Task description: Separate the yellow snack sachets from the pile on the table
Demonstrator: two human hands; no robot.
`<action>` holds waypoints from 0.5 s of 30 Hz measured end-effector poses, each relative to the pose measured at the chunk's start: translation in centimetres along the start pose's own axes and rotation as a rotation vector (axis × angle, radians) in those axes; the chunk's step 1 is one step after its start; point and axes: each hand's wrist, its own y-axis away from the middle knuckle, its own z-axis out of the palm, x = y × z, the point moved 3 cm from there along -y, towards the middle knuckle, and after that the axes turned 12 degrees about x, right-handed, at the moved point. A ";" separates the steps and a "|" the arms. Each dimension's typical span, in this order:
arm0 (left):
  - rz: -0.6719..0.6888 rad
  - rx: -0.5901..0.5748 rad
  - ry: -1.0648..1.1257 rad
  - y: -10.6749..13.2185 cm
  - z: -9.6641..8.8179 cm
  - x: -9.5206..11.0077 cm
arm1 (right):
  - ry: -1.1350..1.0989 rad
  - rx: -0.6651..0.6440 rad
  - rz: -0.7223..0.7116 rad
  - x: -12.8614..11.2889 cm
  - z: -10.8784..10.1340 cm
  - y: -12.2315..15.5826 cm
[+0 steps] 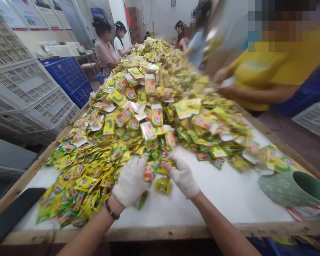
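1. Fingers of the left hand (pixel 130 183) are sitting bent beside a yellow packet (pixel 149 171); whether they're gripping it, I can't tell.
2. The right hand's (pixel 184 176) are looking too blurred to judge.
3. The heap (pixel 152 83) could be sliding across the table (pixel 192 211) if someone's pulling from underneath.
4. That packet, between the hands, is showing red and green print.

Yellow-and-green packets (pixel 86 181), white gloves (pixel 130 181)
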 end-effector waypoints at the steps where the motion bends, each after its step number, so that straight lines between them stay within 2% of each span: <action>1: -0.007 0.001 0.019 0.0 0.1 0.1 | 0.036 -0.032 0.002 0.1 0.1 0.0; 5: 0.024 0.001 0.084 0.1 0.3 0.4 | 0.165 -0.143 -0.039 0.4 0.3 -0.2; 9: 0.057 0.008 0.128 0.5 0.6 1.0 | 0.266 -0.166 -0.130 0.2 0.3 -0.2; 12: 0.037 0.030 0.118 0.9 0.8 1.1 | 0.227 -0.223 -0.078 0.5 0.1 0.0; 15: 0.086 0.051 0.104 1.3 1.0 1.2 | 0.222 -0.301 0.027 1.1 -0.2 0.0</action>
